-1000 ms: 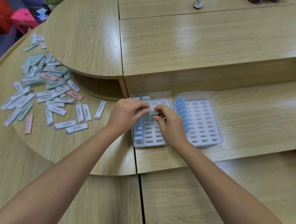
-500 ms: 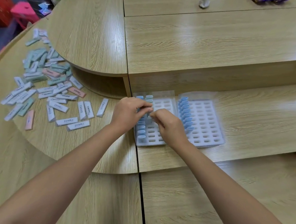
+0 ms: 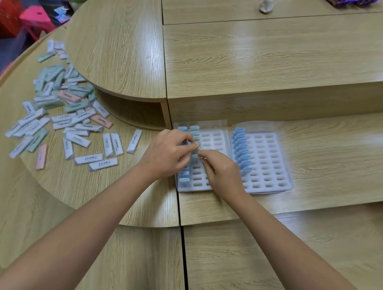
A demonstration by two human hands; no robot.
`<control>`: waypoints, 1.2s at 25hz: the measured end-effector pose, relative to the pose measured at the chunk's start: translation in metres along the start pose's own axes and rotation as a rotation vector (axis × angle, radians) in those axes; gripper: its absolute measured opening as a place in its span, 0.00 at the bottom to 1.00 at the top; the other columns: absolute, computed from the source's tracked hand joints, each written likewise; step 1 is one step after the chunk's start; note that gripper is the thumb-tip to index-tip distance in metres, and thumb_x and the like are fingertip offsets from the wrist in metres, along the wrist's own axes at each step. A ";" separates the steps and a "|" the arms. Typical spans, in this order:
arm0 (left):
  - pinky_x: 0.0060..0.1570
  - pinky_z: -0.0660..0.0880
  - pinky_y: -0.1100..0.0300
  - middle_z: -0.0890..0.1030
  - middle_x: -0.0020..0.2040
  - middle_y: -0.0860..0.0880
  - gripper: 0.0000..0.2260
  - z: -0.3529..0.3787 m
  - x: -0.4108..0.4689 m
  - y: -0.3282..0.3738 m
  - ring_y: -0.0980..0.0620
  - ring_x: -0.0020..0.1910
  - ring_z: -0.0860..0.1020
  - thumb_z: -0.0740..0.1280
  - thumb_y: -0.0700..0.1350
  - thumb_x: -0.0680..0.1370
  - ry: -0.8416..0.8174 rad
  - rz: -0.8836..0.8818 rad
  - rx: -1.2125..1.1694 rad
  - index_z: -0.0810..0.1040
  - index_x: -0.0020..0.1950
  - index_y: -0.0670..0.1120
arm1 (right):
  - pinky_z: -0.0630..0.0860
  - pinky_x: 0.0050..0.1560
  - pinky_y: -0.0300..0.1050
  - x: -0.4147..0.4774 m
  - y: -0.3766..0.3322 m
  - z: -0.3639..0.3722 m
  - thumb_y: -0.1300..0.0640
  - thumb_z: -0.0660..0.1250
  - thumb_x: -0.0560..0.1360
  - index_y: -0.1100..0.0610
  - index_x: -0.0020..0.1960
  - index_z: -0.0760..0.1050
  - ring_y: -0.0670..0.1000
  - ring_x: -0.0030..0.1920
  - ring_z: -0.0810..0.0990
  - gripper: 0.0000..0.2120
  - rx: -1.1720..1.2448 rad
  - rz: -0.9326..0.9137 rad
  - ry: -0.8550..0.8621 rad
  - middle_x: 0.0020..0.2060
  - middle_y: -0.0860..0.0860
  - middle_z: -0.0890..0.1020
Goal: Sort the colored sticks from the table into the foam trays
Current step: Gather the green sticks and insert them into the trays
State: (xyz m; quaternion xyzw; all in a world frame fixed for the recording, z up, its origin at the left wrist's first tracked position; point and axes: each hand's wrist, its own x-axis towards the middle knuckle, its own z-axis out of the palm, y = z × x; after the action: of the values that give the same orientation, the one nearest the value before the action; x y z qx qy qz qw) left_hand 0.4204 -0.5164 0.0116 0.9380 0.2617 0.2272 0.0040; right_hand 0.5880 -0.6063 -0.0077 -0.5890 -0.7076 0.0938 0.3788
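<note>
Two foam trays lie just beside each other on the lower table top (image 3: 319, 138) in front of me: the left tray (image 3: 212, 143) and the right tray (image 3: 271, 162). Both of my hands are over the left tray.

My left hand (image 3: 169, 153) reaches across from the left. Its thumb and forefinger are closed in a pinch on the top of a green stick (image 3: 195, 153), which stands in the tray's second column from the left. The other fingers are curled under.

My right hand (image 3: 223, 172) sits just to the right of it, fingers bent down with their tips at the same stick. The blur keeps me from telling whether they grip it or only touch it.

Farther along that column, more green sticks (image 3: 194, 131) stand in their slots. The leftmost column holds blue sticks (image 3: 184, 174). In the right tray, a blue row (image 3: 241, 149) stands along the left column.

Well to the left, on the rounded table section, the loose sticks (image 3: 61, 118) lie scattered flat. Most are white or green, and a few are pink. A raised shelf (image 3: 257, 59) runs behind the trays, and a small white lump (image 3: 266, 4) sits on the far level.
</note>
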 end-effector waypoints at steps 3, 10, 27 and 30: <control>0.51 0.69 0.51 0.79 0.55 0.47 0.19 -0.009 0.004 0.002 0.46 0.55 0.76 0.57 0.47 0.73 -0.190 0.082 0.170 0.79 0.59 0.48 | 0.74 0.27 0.42 0.001 -0.002 -0.002 0.65 0.57 0.72 0.61 0.51 0.80 0.53 0.38 0.80 0.15 -0.119 -0.015 -0.006 0.41 0.53 0.82; 0.59 0.66 0.51 0.73 0.65 0.47 0.22 -0.040 0.003 0.015 0.47 0.64 0.71 0.54 0.49 0.76 -0.368 -0.117 0.159 0.68 0.70 0.49 | 0.69 0.32 0.39 0.008 -0.020 -0.018 0.70 0.64 0.70 0.60 0.57 0.77 0.52 0.41 0.78 0.17 -0.165 0.060 -0.050 0.44 0.53 0.81; 0.51 0.72 0.51 0.78 0.57 0.43 0.14 -0.128 -0.221 -0.252 0.41 0.57 0.75 0.64 0.51 0.77 -0.186 -1.077 0.116 0.81 0.57 0.47 | 0.75 0.50 0.49 0.183 -0.175 0.190 0.58 0.62 0.78 0.57 0.55 0.78 0.52 0.50 0.77 0.09 -0.111 0.102 -0.413 0.49 0.53 0.79; 0.52 0.69 0.52 0.77 0.56 0.45 0.17 -0.120 -0.216 -0.266 0.43 0.57 0.74 0.64 0.57 0.76 -0.317 -1.020 0.182 0.80 0.56 0.48 | 0.76 0.50 0.51 0.214 -0.176 0.230 0.59 0.63 0.77 0.57 0.56 0.77 0.52 0.50 0.76 0.09 -0.169 0.087 -0.445 0.51 0.53 0.78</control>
State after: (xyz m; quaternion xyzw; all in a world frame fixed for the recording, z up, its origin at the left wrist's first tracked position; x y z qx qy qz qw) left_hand 0.0749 -0.4062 -0.0063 0.7112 0.6987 0.0283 0.0721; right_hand 0.3005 -0.3909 0.0253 -0.6133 -0.7530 0.1779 0.1586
